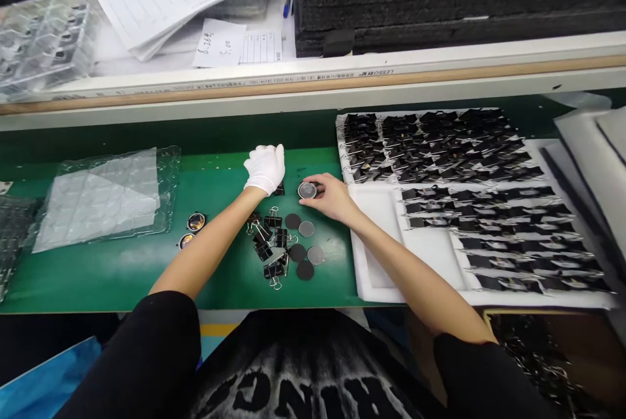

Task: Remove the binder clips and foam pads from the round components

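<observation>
The right hand (332, 197) pinches a round piece (307, 190). The left hand (265, 168) hides its grip; I cannot tell. Clips (281, 238) lie nearer.

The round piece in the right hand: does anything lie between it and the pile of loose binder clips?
Yes: one black disc lies flat on the green bench between the round piece and the pile of binder clips, with a grey disc beside it. Nothing visible blocks the way above them.
</observation>
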A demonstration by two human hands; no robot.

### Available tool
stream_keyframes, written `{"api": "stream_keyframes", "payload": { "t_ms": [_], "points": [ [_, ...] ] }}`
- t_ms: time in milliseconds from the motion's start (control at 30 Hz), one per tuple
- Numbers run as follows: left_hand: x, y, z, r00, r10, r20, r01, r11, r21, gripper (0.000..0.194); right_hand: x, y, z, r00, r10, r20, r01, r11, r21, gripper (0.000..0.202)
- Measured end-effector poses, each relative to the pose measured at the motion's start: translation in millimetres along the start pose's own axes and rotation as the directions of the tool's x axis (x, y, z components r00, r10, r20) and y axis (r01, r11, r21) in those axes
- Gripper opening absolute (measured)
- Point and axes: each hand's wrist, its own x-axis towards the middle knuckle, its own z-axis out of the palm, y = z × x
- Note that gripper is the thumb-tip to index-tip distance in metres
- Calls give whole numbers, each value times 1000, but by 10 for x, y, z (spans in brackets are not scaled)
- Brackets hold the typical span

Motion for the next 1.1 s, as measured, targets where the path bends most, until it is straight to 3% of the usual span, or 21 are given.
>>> {"api": "stream_keyframes", "payload": {
  "t_ms": [100,200,700,1100],
  "points": [
    [12,-5,39,1000,-18,18,19,1000,-19,53,167,-28,6,991,-87,103,113,954,-276,47],
    [-4,-35,51,1000,-21,24,21,1000,-19,53,285,-45,25,984,-107,141,154,911,-383,45],
    [-129,-32,-35,999,-40,28,39,999,34,52,429,-3,81,944,-137,301,250,892,-376,46],
    [-111,-54,30,998,-57,8,57,997,48,49,451,-68,169,943,-129,308,243,898,-368,47]
  ]
}}
